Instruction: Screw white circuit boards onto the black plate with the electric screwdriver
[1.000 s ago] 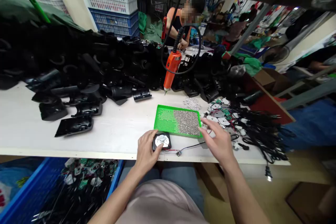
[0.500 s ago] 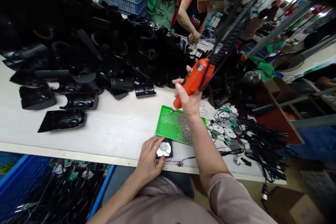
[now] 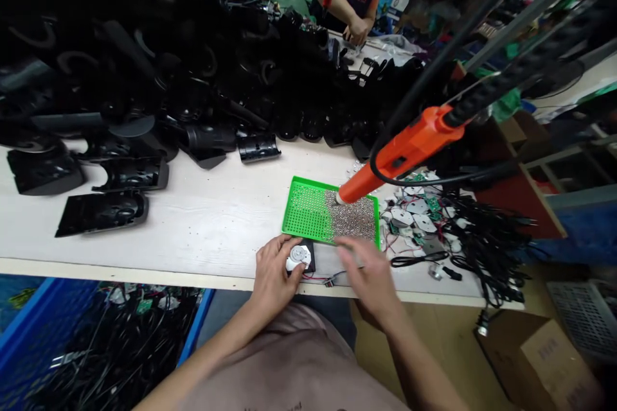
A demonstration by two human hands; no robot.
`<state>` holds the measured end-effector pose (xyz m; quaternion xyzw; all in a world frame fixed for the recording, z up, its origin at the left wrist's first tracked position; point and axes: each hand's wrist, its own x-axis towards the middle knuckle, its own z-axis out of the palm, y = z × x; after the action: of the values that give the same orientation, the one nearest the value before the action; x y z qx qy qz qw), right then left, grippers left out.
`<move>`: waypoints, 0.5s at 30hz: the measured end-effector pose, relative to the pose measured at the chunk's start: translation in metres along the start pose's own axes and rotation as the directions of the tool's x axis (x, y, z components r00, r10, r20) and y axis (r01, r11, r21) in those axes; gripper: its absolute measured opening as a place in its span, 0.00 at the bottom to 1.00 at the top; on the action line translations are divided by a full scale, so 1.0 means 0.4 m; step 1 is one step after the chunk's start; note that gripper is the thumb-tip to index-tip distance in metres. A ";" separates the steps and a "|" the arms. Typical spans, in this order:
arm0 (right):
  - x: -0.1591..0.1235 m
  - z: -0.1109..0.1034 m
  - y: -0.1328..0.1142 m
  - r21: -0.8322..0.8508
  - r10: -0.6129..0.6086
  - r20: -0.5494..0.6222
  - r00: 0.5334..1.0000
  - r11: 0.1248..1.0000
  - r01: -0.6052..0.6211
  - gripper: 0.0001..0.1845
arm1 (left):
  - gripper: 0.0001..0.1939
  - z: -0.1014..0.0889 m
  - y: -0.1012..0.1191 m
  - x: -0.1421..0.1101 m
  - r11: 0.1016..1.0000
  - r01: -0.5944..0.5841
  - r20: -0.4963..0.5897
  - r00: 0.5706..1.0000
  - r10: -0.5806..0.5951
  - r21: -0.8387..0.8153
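Observation:
My left hand (image 3: 274, 273) grips a square black housing (image 3: 308, 255) with a round white-and-silver motor disc (image 3: 298, 257) on it, near the table's front edge. My right hand (image 3: 369, 282), blurred, hovers with its fingers apart just below a green screw tray (image 3: 306, 212), holding nothing. Small silver screws (image 3: 351, 218) cover the tray's right half. An orange electric screwdriver (image 3: 409, 151) hangs on its cable, its tip at the tray. Thin wires with a small connector (image 3: 330, 281) trail from the housing.
Black plastic parts (image 3: 144, 96) are piled along the white table (image 3: 202, 231). White discs, circuit boards and black cables (image 3: 463, 237) lie right of the tray. A co-worker's hand (image 3: 357, 30) works across the table. A blue crate (image 3: 110, 347) of boards and cables sits below left.
My right hand has let go of the orange screwdriver and moved down toward the table's front edge. The screwdriver now hangs on its cable over the tray. My left hand stays on the housing.

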<state>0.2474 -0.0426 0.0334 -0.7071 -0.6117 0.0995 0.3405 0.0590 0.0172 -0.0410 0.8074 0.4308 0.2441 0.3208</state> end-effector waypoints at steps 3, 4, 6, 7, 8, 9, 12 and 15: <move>-0.085 0.066 -0.007 -0.054 0.002 0.183 0.983 0.999 0.008 0.11 | 0.23 -0.008 -0.001 0.000 1.000 -0.009 0.026 1.000 0.009 -0.014; -0.094 0.079 -0.005 -0.063 0.025 0.169 0.985 0.998 -0.015 0.11 | 0.25 -0.013 -0.001 -0.001 1.000 -0.021 0.033 0.999 0.022 -0.019; -0.079 0.083 0.002 -0.045 0.071 0.054 0.996 0.997 -0.069 0.12 | 0.28 -0.022 0.000 -0.002 0.998 -0.062 0.032 0.998 0.063 -0.016; -0.054 0.074 0.006 -0.014 0.085 -0.035 0.996 0.996 -0.085 0.14 | 0.28 -0.025 0.001 -0.002 0.996 -0.085 0.019 0.996 0.085 -0.004; -0.020 0.062 0.009 0.030 0.092 -0.126 0.988 0.996 -0.089 0.19 | 0.27 -0.026 0.001 -0.003 0.995 -0.102 0.001 0.995 0.102 0.012; 0.022 0.048 0.010 0.082 0.096 -0.212 0.973 0.993 -0.080 0.26 | 0.25 -0.026 0.001 -0.003 0.993 -0.114 -0.017 0.993 0.115 0.029; 0.179 0.025 -0.009 0.251 0.045 -0.273 0.961 0.968 0.026 0.49 | 0.19 -0.014 -0.006 -0.005 0.992 -0.111 -0.063 0.991 0.115 0.062; 0.335 0.067 -0.047 0.372 -0.007 -0.280 0.960 0.921 0.115 0.59 | 0.15 0.001 -0.022 -0.003 0.992 -0.101 -0.085 0.991 0.107 0.070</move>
<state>0.2484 0.0925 0.0617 -0.6139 -0.5491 0.1081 0.5567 0.0540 0.0196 -0.0478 0.8274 0.4095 0.2817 0.2616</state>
